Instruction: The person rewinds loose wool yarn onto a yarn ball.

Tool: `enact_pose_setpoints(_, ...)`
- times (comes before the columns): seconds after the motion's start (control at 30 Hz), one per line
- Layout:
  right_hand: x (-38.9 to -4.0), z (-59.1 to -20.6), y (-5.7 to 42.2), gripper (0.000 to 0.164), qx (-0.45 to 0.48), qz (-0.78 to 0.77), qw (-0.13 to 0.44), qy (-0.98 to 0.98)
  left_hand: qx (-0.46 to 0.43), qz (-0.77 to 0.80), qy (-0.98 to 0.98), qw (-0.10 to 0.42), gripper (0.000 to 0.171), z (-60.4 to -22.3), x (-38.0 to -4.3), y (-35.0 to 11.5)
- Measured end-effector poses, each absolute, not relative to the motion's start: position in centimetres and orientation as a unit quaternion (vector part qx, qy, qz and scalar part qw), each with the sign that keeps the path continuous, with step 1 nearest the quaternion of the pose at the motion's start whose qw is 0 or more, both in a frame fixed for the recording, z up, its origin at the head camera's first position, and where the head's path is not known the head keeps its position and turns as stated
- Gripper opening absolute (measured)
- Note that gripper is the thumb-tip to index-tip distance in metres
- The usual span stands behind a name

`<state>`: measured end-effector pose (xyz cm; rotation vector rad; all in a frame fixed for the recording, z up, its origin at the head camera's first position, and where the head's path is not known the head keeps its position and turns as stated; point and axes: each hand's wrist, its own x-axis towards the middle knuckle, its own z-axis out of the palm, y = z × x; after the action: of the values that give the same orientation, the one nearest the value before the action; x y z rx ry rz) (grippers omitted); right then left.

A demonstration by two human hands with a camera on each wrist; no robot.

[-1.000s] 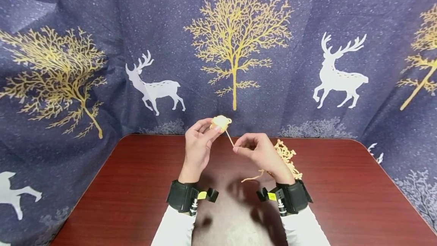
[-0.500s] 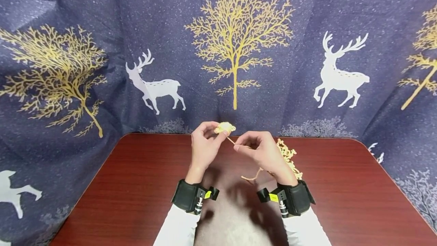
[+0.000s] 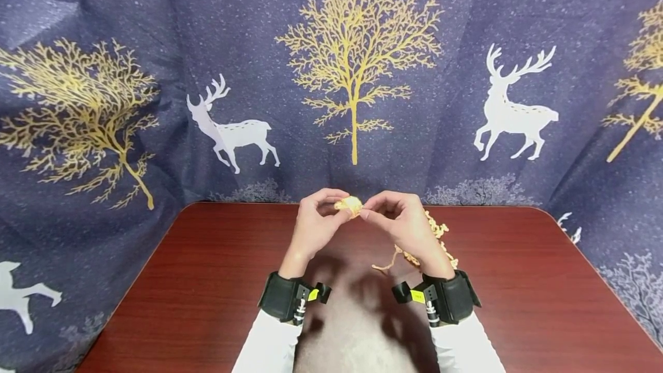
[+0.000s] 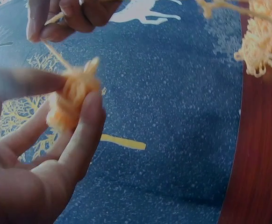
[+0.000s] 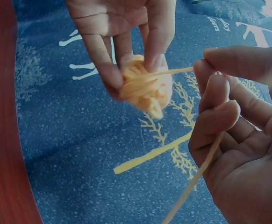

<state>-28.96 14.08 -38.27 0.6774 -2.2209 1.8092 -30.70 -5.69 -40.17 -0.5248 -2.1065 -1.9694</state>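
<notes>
A small ball of yellow-orange yarn (image 3: 351,205) is held up above the far part of the table, between the thumb and fingers of my left hand (image 3: 317,224). In the left wrist view, loops of the yarn ball (image 4: 73,100) stick out at its top. Close on its right, my right hand (image 3: 403,224) pinches the strand running from the ball. The right wrist view shows this strand (image 5: 178,71) stretched between ball and fingertips, and its tail (image 5: 192,184) hanging down from the curled fingers.
A loose heap of the same yarn (image 3: 437,229) lies on the reddish-brown table (image 3: 518,281) behind my right forearm, with a trailing strand (image 3: 385,267) beside it. A dark blue cloth (image 3: 393,171) printed with deer and trees hangs behind the table.
My left hand has moved right and slightly down with the yarn ball, turning it. The strand between ball and right hand has become shorter; the right hand has shifted only a little.
</notes>
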Motion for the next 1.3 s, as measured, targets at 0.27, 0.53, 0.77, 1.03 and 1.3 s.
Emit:
enact_pose_setpoints(0.27,-29.0,-38.1,14.8,0.01,0.232,0.638,0.127,-0.723,-0.282,-0.606,-0.744,0.025,0.025,-40.0,-30.4,-6.2)
enact_pose_setpoints(0.53,-29.3,-38.1,15.0,0.014,0.217,0.652,0.132,-0.715,-0.35,-0.657,-0.663,-0.077,0.029,-39.5,-30.1,-6.9)
enact_pose_setpoints(0.77,-29.7,-38.8,14.5,0.012,0.214,0.649,0.104,-0.723,-0.371,-0.714,-0.59,-0.064,0.033,-39.2,-29.7,-6.8)
enact_pose_setpoints(1.03,-29.7,-39.1,13.6,0.011,0.21,0.618,0.062,-0.755,-0.296,-0.813,-0.499,0.045,0.031,-38.8,-29.7,-6.3)
enact_pose_setpoints(1.3,-29.2,-38.9,13.0,0.006,0.248,0.573,0.043,-0.78,-0.179,-0.799,-0.547,0.178,0.026,-39.0,-30.3,-5.8)
